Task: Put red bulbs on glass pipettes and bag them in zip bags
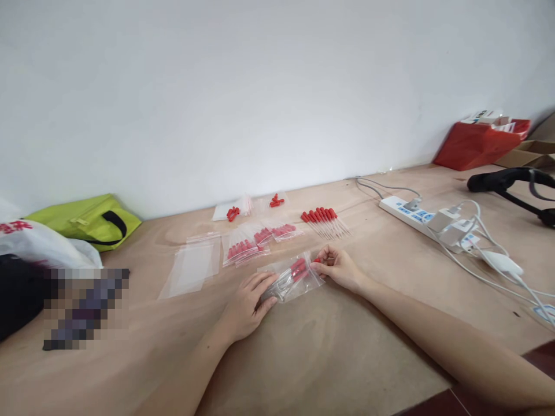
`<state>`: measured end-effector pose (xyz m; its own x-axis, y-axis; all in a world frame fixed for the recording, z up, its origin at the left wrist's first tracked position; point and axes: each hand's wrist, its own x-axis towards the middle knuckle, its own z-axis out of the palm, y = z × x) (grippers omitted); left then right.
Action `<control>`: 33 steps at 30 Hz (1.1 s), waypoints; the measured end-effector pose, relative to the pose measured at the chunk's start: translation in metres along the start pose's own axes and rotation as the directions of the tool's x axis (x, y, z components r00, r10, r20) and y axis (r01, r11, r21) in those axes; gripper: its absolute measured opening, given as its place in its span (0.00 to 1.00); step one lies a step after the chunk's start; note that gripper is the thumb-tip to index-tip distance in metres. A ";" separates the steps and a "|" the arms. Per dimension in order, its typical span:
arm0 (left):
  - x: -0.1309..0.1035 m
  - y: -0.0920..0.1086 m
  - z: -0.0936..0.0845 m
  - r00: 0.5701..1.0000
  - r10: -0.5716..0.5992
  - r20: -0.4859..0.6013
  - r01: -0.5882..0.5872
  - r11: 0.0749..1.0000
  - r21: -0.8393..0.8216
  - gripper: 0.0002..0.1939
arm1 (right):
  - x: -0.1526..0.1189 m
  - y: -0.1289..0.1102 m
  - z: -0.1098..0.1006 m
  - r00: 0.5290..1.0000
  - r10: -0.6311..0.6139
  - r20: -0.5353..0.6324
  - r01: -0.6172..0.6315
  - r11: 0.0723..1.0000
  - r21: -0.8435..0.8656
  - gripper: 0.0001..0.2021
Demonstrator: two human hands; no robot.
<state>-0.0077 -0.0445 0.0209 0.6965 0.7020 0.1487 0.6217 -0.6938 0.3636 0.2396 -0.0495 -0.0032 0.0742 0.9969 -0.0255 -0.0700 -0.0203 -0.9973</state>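
A clear zip bag (289,284) lies at the middle of the table, with several red-topped droppers inside. My left hand (254,300) grips the bag's left end between thumb and fingers. At the bag's right, open-looking end, my right hand (336,267) pinches a small red piece (317,260). Beyond my right hand, a row of red-topped droppers (321,215) with thin clear stems lies on the table. Several filled bags (241,248) of red-topped droppers overlap behind the held bag. Flat, unfilled clear bags (195,263) lie to their left.
Small red bulbs (233,214) lie near the wall. A white power strip (407,211) with plugs and trailing cables is at the right, near a black headset (503,182) and a red bag (477,144). A green bag (87,219) and a pixelated object (89,309) are left.
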 end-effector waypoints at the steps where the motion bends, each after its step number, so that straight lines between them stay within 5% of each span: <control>1: 0.000 0.000 0.000 1.000 0.002 -0.004 -0.002 1.000 0.000 0.20 | 0.000 0.000 0.000 1.000 -0.001 -0.018 0.000 1.000 -0.006 0.23; 5: 0.000 0.000 0.000 1.000 0.006 -0.007 -0.006 1.000 0.001 0.20 | 0.000 -0.002 0.000 0.999 -0.022 -0.030 0.020 0.999 -0.044 0.21; 12: 0.000 -0.001 0.000 1.000 -0.001 0.004 0.001 1.000 0.010 0.20 | -0.004 -0.004 -0.004 0.975 0.025 0.220 0.021 0.979 -0.204 0.17; 19: 0.000 0.000 -0.001 1.000 0.005 0.007 -0.005 1.000 0.014 0.19 | -0.005 -0.009 -0.010 0.883 -0.004 0.469 0.138 0.958 -0.253 0.19; 25: 0.000 -0.003 0.001 0.997 0.062 -0.049 -0.062 0.998 -0.002 0.18 | -0.008 -0.011 -0.007 0.920 0.071 0.385 0.022 0.972 -0.232 0.20; 29: -0.001 -0.006 0.004 0.980 0.156 -0.124 -0.159 0.987 -0.018 0.10 | -0.001 -0.004 -0.011 0.973 -0.002 0.233 0.074 0.950 -0.302 0.17; 33: -0.001 -0.006 0.005 0.985 0.158 -0.076 -0.162 0.986 -0.050 0.12 | 0.028 -0.006 -0.029 0.972 -0.231 -0.034 0.154 0.746 -0.648 0.09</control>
<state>-0.0105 -0.0419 0.0140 0.7563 0.5941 0.2739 0.4823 -0.7893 0.3801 0.2706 -0.0232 -0.0002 0.1219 0.9716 0.2030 0.6034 0.0898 -0.7924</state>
